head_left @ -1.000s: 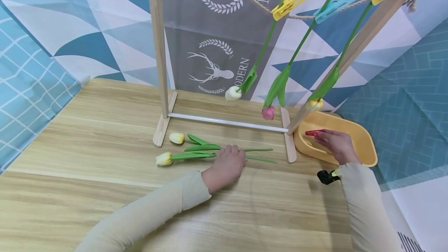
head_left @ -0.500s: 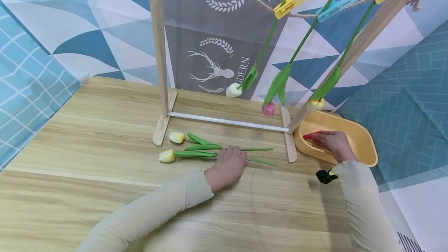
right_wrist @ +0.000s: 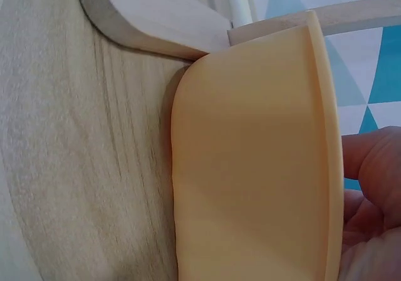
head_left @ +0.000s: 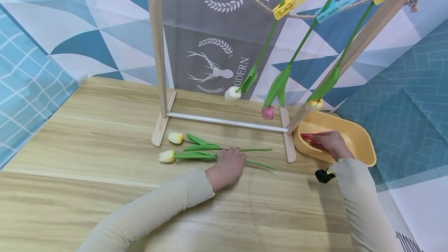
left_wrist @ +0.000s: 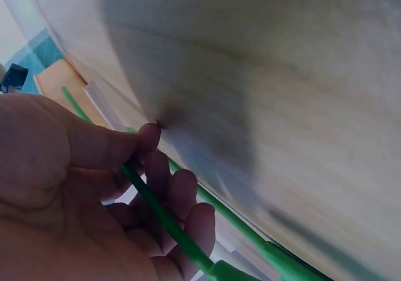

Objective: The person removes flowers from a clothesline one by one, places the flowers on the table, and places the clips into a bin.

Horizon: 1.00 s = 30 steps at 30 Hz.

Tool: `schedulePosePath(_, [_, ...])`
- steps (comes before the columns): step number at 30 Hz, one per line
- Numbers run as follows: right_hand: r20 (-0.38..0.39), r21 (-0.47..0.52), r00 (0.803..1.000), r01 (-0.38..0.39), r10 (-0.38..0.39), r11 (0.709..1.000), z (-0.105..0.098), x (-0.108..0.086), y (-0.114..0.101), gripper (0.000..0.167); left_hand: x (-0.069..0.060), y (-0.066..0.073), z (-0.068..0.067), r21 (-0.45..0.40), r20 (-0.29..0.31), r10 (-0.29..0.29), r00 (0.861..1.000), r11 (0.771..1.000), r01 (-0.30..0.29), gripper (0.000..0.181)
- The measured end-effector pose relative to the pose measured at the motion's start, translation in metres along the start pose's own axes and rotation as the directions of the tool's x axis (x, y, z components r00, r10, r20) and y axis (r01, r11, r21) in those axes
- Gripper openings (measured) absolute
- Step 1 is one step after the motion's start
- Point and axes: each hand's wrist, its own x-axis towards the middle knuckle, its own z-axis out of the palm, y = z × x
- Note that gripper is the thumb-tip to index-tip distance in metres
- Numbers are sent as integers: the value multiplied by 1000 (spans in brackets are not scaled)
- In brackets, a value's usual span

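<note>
My left hand (head_left: 229, 166) pinches the stem of the nearer of two yellow-white tulips (head_left: 167, 156) lying on the table. In the left wrist view its green stem (left_wrist: 156, 209) runs between thumb and fingers. Just behind it lies the other yellow-white tulip (head_left: 175, 138), beside my knuckles. My right hand (head_left: 334, 143) reaches into an orange basin (head_left: 365, 139), its fingertips on a red clothespin (head_left: 309, 135). From the right wrist, the basin's wall (right_wrist: 250, 155) hides the fingertips and the clothespin.
A wooden frame (head_left: 158, 49) with a white crossbar (head_left: 227, 121) stands behind the tulips. From its rope hang a white tulip (head_left: 232, 93), a pink tulip (head_left: 268, 112) and a yellow tulip (head_left: 315, 105), held by yellow and blue clothespins (head_left: 338, 3). The basin adjoins the frame's right foot (head_left: 288, 143).
My right hand has lowered a little further into the basin, shifting left with the red clothespin. The nearer tulip's head has moved slightly right and back with my left hand.
</note>
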Motion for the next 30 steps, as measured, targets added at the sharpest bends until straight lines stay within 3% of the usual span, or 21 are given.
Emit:
schedulePosePath(9, [-3,-131,1000,-12,12,991,0,6,-1,51,1,0,-2,19,-17,32,999,999,-32,19])
schedulePosePath(19, [-67,-301,997,9,-31,953,9,12,-3,46,0,-6,0,4,-39,39,999,999,-38,21])
schedulePosePath(30, [-66,-343,997,6,-30,939,9,12,-2,46,0,-5,-3,12,-21,27,999,1000,-27,23])
